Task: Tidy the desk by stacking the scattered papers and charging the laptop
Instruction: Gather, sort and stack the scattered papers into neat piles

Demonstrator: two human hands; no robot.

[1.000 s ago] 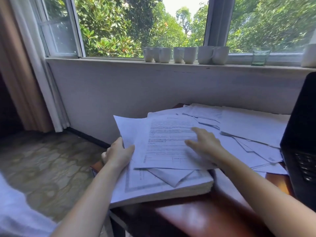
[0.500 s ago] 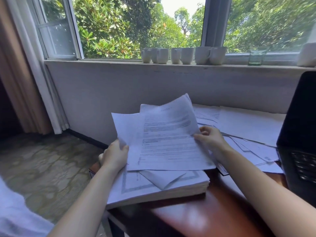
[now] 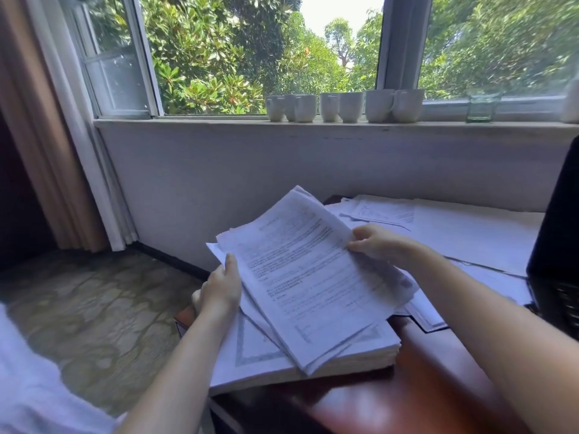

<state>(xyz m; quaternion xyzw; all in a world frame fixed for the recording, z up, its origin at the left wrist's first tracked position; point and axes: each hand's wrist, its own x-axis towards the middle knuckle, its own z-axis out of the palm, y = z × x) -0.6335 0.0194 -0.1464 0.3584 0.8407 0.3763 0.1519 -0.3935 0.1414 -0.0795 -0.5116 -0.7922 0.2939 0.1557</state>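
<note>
**Desk seen from the wearer's head, near to far.** Nearest the viewer, the bare front of the wooden desk [image 3: 391, 402] is showing, reddish and glossy. On its left corner a thick stack [image 3: 250, 355] of squared papers is lying flat, with a bordered sheet on top.

Just above that stack the person is holding a sheaf [image 3: 307, 277] of printed sheets at a tilt. Whether its lower corner is touching the stack cannot be told. The left hand [image 3: 219, 289] is gripping the sheaf's left edge, with the thumb lying on the top page and the fingers hidden beneath. The right hand [image 3: 376, 245] is pinching the opposite edge with curled fingers, and beside it the far corner is bowing upward.

The sheaf is probably handling as light and limp. Its edges are fanning unevenly, and smooth pages are apt to be sliding over one another. Holding it at both side edges, as here, is therefore serving better than holding one corner. The step in hand appears to be squaring the sheaf before laying it on the stack.

Beyond the right hand, loose sheets [image 3: 470, 236] are lying overlapped across the desk, not yet gathered. At the right edge an open laptop [image 3: 554, 245] is standing, dark and only partly in view. No charger or cable is showing.

Farther back, a row of white mugs [image 3: 344, 106] and a greenish glass [image 3: 481, 106] are standing on the windowsill [image 3: 188, 123]. A curtain [image 3: 53, 151] is hanging at the left, and trees [image 3: 219, 57] are filling the panes.
</note>
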